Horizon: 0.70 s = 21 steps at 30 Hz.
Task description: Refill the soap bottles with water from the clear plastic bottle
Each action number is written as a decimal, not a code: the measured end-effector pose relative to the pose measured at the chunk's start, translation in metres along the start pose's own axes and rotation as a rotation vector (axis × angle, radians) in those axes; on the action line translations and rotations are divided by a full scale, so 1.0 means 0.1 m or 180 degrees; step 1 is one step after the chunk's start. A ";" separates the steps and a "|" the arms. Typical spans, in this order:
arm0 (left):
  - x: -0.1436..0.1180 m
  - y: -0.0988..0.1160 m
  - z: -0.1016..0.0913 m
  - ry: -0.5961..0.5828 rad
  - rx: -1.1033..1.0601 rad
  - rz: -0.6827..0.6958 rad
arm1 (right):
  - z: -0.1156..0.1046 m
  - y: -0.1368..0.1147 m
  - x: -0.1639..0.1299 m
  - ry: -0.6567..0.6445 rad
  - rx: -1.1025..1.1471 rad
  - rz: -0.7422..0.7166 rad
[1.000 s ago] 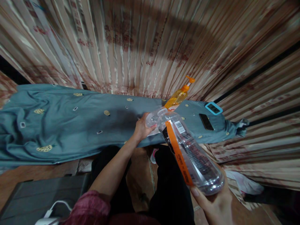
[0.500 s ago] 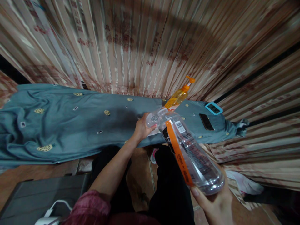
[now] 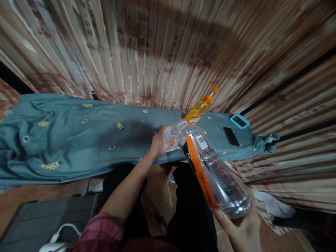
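— Nothing much is shifting since a second ago: both hands are holding as they were, only the view is drifting a hair.

— So what is going on, left to right?

— Left hand [image 3: 159, 143] is closing around a small clear plastic container [image 3: 172, 132] at the near edge of the tabletop draped in a teal patterned cloth [image 3: 78, 140]. Right hand [image 3: 243, 229] is clamping the base of a large clear plastic bottle with an orange label stripe [image 3: 212, 171], tilting it so the mouth is meeting the small container. It looks like pouring from one into the other; whether liquid is flowing, I cannot tell.

— And the next move?

— Probably steadying the tilt and keeping both mouths lined up, so nothing spills onto the cloth.

— Anything crowding them?

— An orange pump bottle [image 3: 201, 106] is standing just behind the container, close enough to knock. Further right, a dark phone [image 3: 231, 136] and a teal-framed small device [image 3: 239, 121] are lying on the cloth, well apart from the hands.
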State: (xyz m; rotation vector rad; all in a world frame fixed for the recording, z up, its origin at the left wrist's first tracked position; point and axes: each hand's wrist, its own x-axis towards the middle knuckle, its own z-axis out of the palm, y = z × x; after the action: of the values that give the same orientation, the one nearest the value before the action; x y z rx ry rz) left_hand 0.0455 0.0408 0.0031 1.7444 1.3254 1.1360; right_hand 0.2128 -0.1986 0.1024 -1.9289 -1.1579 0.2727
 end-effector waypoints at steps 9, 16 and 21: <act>-0.01 0.01 0.00 -0.0008 -0.0050 -0.0037 | 0.01 -0.05 -0.01 0.0024 0.0075 0.0007; -0.01 0.05 -0.02 0.0000 -0.0099 -0.0022 | -0.09 0.18 0.05 -0.0165 -0.0105 -0.0194; -0.01 0.06 -0.04 -0.0027 -0.0106 -0.0041 | -0.10 0.26 0.07 -0.0274 -0.0091 -0.0256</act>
State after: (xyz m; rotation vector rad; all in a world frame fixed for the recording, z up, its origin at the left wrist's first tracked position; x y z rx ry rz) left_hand 0.0445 0.0382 0.0098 1.7126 1.3036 1.1362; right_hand 0.2378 -0.2040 0.0904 -1.9063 -1.2991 0.2996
